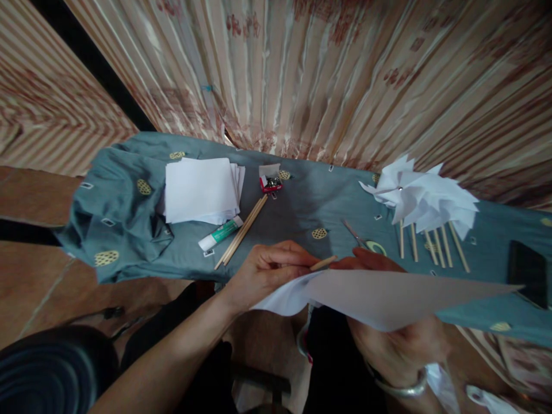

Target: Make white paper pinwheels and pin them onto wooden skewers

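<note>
My left hand (pixel 276 265) is closed in a pinch on a thin wooden stick (pixel 323 263), whose end pokes out past the fingertips. Just below the stick, a white paper piece (pixel 383 296) spreads to the right, one side curled over, and touches my left fingers. Behind and under this paper is my right hand (pixel 401 339), gripping it. Some right fingers show above the paper's upper edge, near the stick's end; the rest are hidden. Whether the stick is joined to the paper, I cannot tell.
On the blue-green cloth (pixel 302 213) lie a stack of white paper (pixel 198 190), a glue stick (pixel 221 233), loose wooden sticks (pixel 244 230), an open box of pins (pixel 271 181), scissors (pixel 366 244), several paper pinwheels (pixel 431 198) and a phone (pixel 528 273). A pleated curtain (pixel 276 75) hangs behind.
</note>
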{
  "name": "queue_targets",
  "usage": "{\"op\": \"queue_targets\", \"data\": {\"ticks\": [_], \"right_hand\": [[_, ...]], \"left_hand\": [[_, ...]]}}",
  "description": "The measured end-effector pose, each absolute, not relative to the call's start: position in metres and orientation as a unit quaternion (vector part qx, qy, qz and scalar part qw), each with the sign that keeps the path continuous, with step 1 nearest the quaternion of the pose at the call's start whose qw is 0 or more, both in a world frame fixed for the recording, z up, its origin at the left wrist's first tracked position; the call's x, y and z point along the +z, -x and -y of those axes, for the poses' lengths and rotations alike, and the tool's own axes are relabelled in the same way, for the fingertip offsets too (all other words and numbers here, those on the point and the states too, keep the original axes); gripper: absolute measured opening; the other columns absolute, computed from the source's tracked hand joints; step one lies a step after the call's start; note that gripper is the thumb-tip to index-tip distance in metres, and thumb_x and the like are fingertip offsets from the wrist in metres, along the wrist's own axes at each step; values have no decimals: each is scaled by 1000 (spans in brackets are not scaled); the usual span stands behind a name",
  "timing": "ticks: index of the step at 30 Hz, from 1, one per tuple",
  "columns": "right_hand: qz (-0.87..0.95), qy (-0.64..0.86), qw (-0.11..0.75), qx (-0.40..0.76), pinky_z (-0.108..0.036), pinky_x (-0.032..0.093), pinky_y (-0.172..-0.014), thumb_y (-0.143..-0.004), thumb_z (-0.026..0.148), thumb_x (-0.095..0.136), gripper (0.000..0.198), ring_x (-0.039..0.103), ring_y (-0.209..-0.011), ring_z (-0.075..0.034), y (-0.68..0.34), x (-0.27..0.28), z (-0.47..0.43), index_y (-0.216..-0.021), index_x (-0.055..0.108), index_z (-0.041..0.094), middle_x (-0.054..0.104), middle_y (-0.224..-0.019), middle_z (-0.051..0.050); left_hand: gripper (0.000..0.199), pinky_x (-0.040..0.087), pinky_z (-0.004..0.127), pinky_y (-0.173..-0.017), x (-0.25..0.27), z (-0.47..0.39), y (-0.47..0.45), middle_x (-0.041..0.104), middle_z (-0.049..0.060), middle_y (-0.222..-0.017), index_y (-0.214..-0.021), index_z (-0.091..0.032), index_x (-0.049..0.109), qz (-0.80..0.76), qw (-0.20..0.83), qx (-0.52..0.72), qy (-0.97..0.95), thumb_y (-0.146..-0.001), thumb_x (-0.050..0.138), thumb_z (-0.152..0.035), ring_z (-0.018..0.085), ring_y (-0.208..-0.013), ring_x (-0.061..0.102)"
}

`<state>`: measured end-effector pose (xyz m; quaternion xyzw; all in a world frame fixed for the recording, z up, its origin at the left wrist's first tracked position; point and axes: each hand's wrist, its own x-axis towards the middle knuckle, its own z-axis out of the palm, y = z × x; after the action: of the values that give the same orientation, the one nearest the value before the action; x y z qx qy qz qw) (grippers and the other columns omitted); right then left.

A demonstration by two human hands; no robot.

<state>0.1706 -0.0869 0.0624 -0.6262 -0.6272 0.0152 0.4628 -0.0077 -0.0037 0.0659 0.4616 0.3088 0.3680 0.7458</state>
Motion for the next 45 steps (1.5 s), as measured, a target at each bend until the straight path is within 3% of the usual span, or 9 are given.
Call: {"op": "queue_targets", "data": {"ticks": [5, 12, 20, 24, 30, 38, 45], "right_hand": [[608, 647, 454, 77, -36, 60, -70, -74, 28, 73, 32, 72, -92, -27, -169, 76, 78, -106, 67, 26, 73, -110, -8], [519, 623, 508, 291, -30, 59, -58, -73, 31, 72, 35, 72, -69, -20, -160, 77, 48, -106, 65, 23, 76, -88, -4], [465, 603, 510, 400, -32, 57, -63, -70, 39, 76, 42, 71, -74, -20, -159, 65, 39, -106, 63, 22, 76, -88, -4], [434, 605, 492, 451, -30, 53, -60, -65, 40, 79, 43, 65, -68, -18, -160, 52, 31, -102, 64, 22, 73, -84, -2], [396, 597, 482, 504, -28, 45, -59, -60, 38, 80, 40, 57, -64, -15, -161, 28, 18, -93, 67, 20, 68, -79, 0], [369, 577, 465, 560, -27, 41, -59, -57, 34, 80, 34, 54, -63, -14, -166, 18, 12, -84, 66, 18, 64, -75, 0], [410, 597, 413, 552, -29, 43, -66, -58, 32, 78, 39, 56, -68, -15, -174, 15, 12, -91, 66, 15, 66, -81, -1]], "left_hand": [[12, 48, 24, -70, 64, 5, 9, 70, 6, -83, -84, -24, 80, -317, 719, 383, -487, -74, 74, -29, 15, -77, 62], [16, 49, 25, -68, 55, 0, 9, 71, 6, -82, -86, -22, 80, -354, 667, 383, -532, -74, 71, -29, 16, -75, 63], [14, 46, 22, -59, 53, 2, 7, 69, 3, -71, -74, -17, 78, -418, 643, 370, -524, -67, 72, -28, 14, -64, 60], [21, 49, 25, -64, 37, 3, 2, 68, 2, -63, -63, -15, 74, -436, 629, 389, -513, -64, 76, -36, 16, -65, 61], [27, 48, 27, -69, 10, 7, -1, 69, 1, -65, -65, -15, 75, -454, 678, 380, -435, -57, 81, -40, 18, -70, 63], [35, 40, 21, -54, -1, 22, -2, 64, 0, -57, -72, -12, 73, -467, 754, 353, -299, -54, 83, -41, 9, -52, 52], [40, 51, 25, -56, 8, 44, 8, 65, 1, -63, -71, -12, 67, -441, 803, 282, -285, -56, 82, -46, 12, -54, 60]]}}
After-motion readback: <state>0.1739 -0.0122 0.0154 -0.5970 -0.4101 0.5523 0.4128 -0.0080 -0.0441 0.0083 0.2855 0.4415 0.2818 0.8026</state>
